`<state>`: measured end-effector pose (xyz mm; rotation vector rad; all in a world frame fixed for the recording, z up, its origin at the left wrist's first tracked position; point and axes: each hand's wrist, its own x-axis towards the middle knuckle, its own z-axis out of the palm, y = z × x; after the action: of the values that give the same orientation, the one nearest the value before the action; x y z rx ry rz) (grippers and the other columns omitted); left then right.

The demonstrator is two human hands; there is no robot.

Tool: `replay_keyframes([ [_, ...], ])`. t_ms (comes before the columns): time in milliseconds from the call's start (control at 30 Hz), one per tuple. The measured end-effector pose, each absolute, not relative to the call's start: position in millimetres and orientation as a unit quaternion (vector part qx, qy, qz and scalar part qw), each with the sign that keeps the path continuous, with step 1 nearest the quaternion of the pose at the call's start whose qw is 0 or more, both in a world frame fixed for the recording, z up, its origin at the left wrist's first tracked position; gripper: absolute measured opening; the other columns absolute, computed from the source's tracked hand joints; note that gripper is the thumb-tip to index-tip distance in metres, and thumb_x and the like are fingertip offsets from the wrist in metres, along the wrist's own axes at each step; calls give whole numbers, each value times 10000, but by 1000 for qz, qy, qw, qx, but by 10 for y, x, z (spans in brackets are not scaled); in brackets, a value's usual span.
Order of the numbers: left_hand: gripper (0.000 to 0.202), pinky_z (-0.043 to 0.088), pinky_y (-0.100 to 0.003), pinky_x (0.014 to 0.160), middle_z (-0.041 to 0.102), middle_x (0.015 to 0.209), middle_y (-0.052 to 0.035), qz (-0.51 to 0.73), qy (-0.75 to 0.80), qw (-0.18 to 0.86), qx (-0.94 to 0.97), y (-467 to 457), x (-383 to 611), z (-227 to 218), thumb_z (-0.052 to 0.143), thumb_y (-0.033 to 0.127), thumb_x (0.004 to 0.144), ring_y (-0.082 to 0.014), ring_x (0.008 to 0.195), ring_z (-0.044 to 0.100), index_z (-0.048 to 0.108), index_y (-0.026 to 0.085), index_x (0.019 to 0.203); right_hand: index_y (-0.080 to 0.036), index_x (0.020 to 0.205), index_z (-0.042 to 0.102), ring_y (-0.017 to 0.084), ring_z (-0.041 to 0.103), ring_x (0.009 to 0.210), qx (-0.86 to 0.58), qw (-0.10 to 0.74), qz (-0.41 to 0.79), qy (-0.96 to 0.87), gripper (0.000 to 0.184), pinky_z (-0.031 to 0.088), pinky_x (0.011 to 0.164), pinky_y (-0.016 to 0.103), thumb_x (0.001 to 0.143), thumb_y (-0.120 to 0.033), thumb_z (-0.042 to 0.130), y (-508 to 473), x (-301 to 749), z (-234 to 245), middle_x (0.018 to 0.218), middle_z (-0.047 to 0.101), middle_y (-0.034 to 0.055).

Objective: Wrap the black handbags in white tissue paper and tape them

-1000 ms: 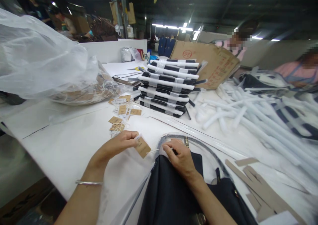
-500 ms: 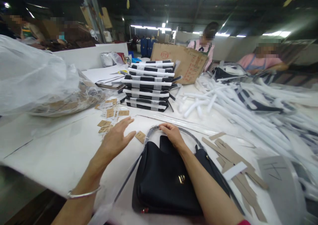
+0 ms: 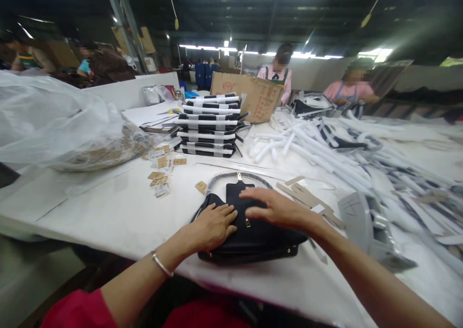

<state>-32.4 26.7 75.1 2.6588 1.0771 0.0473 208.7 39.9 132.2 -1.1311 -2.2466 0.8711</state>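
Note:
A black handbag [image 3: 260, 239] with gold fittings lies on the white table in front of me. Its strap [image 3: 220, 177], wrapped in clear film, arches beyond the bag. A black flap tab [image 3: 235, 191] with a gold clasp at its end extends toward the strap. My left hand [image 3: 215, 226] lies flat on the bag's left side, fingers spread. Over the bag's middle, beside the gold emblem, is my right hand [image 3: 271, 207], its thumb and fingers apart and nothing between them. Whether it touches the leather I cannot tell. A tan tag [image 3: 201, 187] lies just left of the strap.
Behind the bag rises a stack of wrapped black bags [image 3: 208, 135], with a cardboard box [image 3: 249, 94] beyond. Loose tags [image 3: 161, 176] and a plastic sack [image 3: 54, 120] are at left. Card strips [image 3: 307, 198], a grey template [image 3: 354, 214] and white foam tubes [image 3: 307, 149] lie right. Co-workers are at the back.
My right hand has let go of the strap and drawn back over the bag. My left hand has come down from the air onto the bag. The bag now lies flatter, its clasp tab showing.

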Motion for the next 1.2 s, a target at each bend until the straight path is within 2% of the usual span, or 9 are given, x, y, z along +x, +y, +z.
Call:
replay_keyframes([
  [100,456,366,-474,1090,501,1460,-131,42,366,114,923,276,-333,685,411,407,993,-280,1356,462,506,213,1395,-285,1295,640,344,509,1311,-403,164,296,-850,779,306,1149,535,595,-559,845,56,2271,985,1366,608,95],
  [200,392,400,-403,1066,607,1356,-107,78,334,105,934,315,-329,666,421,407,997,-247,1278,542,612,218,1282,-250,1387,556,379,417,1377,-425,127,288,-849,963,203,1177,591,542,-596,859,-120,2343,711,1459,503,144],
  [400,395,439,-319,1003,697,1202,-93,79,263,115,955,390,-286,930,409,441,1003,-216,1165,617,674,198,1167,-218,1471,443,355,315,1438,-482,102,295,-819,835,191,1185,591,734,-407,786,-407,2290,624,1542,366,157],
  [600,800,364,-596,1056,603,1322,-190,2,258,39,965,131,-163,1039,592,726,782,-373,1248,540,538,147,1331,-106,1479,404,332,296,1450,-514,32,228,-826,740,218,1185,579,814,-282,674,-526,2159,627,1542,356,202],
  [733,688,374,-618,1049,567,1364,-193,-21,296,-3,955,-19,-101,860,656,527,831,-370,1259,531,477,160,1384,-86,1471,411,354,374,1409,-482,-3,145,-864,722,280,1161,578,798,-189,650,-441,2189,655,1507,408,228],
  [833,518,423,-560,1028,525,1419,-177,-13,330,-44,943,-92,-90,584,528,269,927,-345,1289,514,435,184,1429,-107,1489,385,335,412,1387,-407,-12,107,-907,707,189,1187,585,816,-155,597,-350,2322,683,1489,447,213],
  [933,542,385,-569,1068,449,1490,-175,25,356,-89,930,-144,-109,266,404,122,937,-354,1359,438,375,167,1476,-216,1525,321,304,360,1423,-362,-15,110,-925,718,136,1187,607,848,-119,538,-317,2436,621,1525,424,140],
  [1100,572,263,-557,1163,357,1556,-144,75,356,-75,929,-177,-175,48,429,156,952,-323,1448,299,316,199,1510,-291,1545,257,329,167,1491,-377,18,143,-915,774,96,1175,646,877,-360,641,-425,2488,377,1611,247,109],
  [1200,707,221,-592,1172,300,1580,-159,71,347,-35,935,-197,-188,126,571,402,919,-346,1469,237,272,196,1525,-318,1521,320,337,184,1487,-380,52,174,-907,728,89,1169,663,886,-524,612,-432,2514,368,1603,274,99],
])
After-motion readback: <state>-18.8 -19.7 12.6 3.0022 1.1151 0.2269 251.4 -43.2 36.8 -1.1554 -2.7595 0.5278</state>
